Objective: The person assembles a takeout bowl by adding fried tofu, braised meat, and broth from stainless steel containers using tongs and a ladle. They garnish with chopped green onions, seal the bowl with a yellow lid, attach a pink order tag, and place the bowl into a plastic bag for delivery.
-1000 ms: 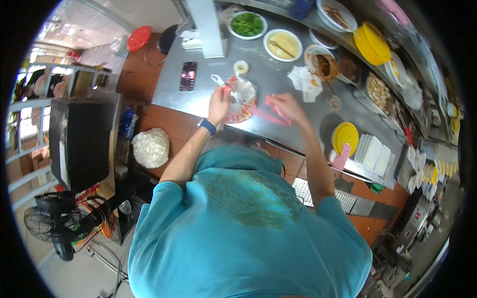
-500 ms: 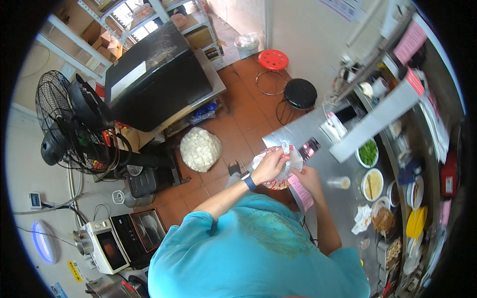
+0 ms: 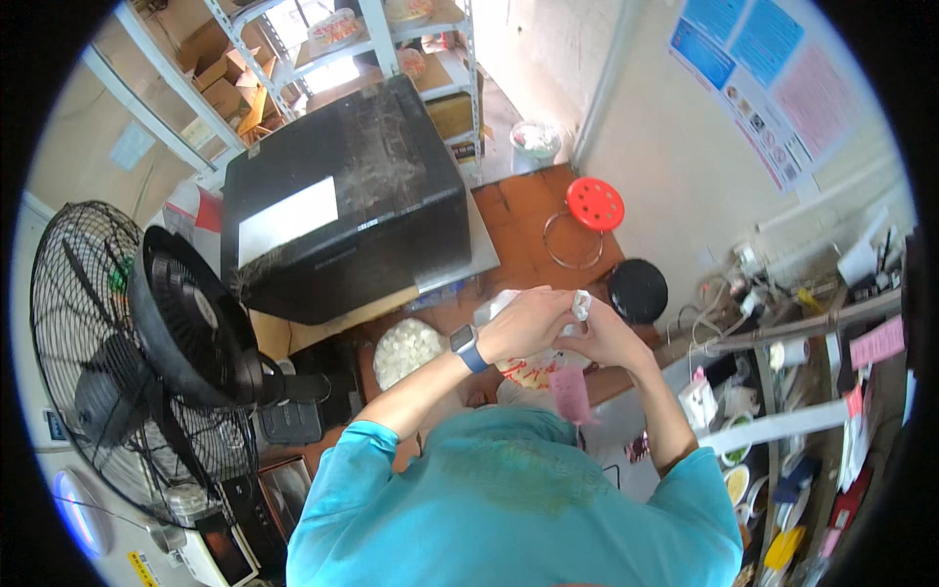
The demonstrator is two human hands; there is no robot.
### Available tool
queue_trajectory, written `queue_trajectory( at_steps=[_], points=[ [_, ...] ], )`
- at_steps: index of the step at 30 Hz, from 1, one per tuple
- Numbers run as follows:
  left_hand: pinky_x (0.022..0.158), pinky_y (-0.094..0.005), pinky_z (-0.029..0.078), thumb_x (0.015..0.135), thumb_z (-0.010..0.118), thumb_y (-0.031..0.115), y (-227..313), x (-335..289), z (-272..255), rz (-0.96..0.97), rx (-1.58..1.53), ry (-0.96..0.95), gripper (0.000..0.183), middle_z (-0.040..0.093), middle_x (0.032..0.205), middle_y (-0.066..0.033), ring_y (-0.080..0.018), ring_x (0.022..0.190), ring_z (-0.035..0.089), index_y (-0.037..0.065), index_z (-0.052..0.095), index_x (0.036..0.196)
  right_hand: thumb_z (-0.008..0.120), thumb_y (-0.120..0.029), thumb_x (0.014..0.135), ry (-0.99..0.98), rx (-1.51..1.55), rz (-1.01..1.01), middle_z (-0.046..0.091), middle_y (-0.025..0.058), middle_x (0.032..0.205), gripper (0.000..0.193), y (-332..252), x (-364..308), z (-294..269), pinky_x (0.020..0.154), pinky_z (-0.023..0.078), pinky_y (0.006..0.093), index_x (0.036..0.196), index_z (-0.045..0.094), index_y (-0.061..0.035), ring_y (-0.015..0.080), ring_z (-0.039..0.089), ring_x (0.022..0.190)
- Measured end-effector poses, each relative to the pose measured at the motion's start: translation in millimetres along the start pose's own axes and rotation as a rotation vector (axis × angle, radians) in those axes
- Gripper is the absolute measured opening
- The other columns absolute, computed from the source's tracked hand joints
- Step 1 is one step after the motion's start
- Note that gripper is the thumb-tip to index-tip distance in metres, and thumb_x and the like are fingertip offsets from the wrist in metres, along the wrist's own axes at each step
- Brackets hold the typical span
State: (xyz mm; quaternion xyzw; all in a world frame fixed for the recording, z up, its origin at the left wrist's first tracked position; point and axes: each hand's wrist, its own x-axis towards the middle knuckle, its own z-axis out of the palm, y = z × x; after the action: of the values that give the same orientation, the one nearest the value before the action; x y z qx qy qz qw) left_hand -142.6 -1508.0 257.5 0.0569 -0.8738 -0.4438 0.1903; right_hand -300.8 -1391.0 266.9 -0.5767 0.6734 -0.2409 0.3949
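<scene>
A white plastic bag with red print hangs in front of my chest, its contents hidden. My left hand, a dark-banded watch at its wrist, has its fingers closed on the bag's gathered top. My right hand meets it there, also closed on the top. A twisted white end of the bag sticks up between the two hands. From the bag's right side dangles a pink paper slip.
A bag of white chunks stands left of my hands. Beyond it is a big black box on a table, with a black fan at left. Red and black stools stand ahead. At right is a cluttered counter with food bowls.
My view has swung up and left, away from the counter. The bag has come with my hands; my right hand has moved up beside my left at the bag's gathered top.
</scene>
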Motion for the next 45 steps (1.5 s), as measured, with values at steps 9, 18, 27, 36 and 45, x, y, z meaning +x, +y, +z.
queue_trajectory(
  at_steps=[9,18,27,36,45],
  points=[
    [0.088,-0.0411,0.046,0.08,0.069,0.003,-137.8,144.1,-125.9,0.099,0.212,0.237,0.013,0.059,0.103,-0.0111,-0.0314,0.103,0.054,0.006,0.07,0.092,0.074,-0.029,0.088,-0.251,-0.29,-0.273,0.07,0.0213,0.094,0.031,39.2,241.9,-132.8,0.077,0.052,0.0459,0.108,0.07,-0.0062,0.0414,0.066,0.09],
    [0.093,-0.04,0.05,0.087,0.068,0.004,-216.3,200.0,-239.2,-0.413,0.398,1.022,0.013,0.068,0.109,-0.0165,-0.0318,0.106,0.065,0.002,0.068,0.1,0.07,-0.03,0.09,-0.008,0.051,-0.584,0.071,0.0198,0.094,0.03,111.5,647.9,-196.0,0.076,0.052,0.0424,0.108,0.071,-0.0068,0.0365,0.069,0.086],
    [0.096,-0.0458,0.043,0.09,0.061,0.004,-188.6,156.4,-111.1,-1.131,0.613,1.47,0.008,0.058,0.099,-0.0143,-0.0336,0.102,0.055,0.0,0.058,0.097,0.074,-0.04,0.084,0.748,0.037,-0.102,0.072,0.0165,0.101,0.04,96.2,1023.9,-191.9,0.08,0.053,0.0453,0.102,0.071,-0.0041,0.0364,0.07,0.092],
    [0.083,-0.0388,0.051,0.088,0.067,0.009,-172.7,81.2,81.6,-1.89,0.244,1.595,0.013,0.065,0.092,-0.0122,-0.0247,0.09,0.063,0.0,0.063,0.097,0.065,-0.035,0.09,0.594,-0.032,0.366,0.07,0.0119,0.099,0.033,140.4,1177.0,-202.2,0.083,0.052,0.042,0.101,0.072,-0.0048,0.0278,0.066,0.096],
    [0.082,-0.0365,0.054,0.094,0.064,0.026,-153.4,31.8,194.4,-2.146,-0.429,1.494,0.029,0.074,0.094,-0.0158,-0.0226,0.089,0.069,0.001,0.07,0.107,0.063,-0.026,0.091,0.065,0.115,-0.208,0.065,0.0058,0.089,0.021,225.3,1205.0,-208.5,0.074,0.05,0.0325,0.094,0.07,-0.0058,0.0186,0.061,0.081]
  ],
)
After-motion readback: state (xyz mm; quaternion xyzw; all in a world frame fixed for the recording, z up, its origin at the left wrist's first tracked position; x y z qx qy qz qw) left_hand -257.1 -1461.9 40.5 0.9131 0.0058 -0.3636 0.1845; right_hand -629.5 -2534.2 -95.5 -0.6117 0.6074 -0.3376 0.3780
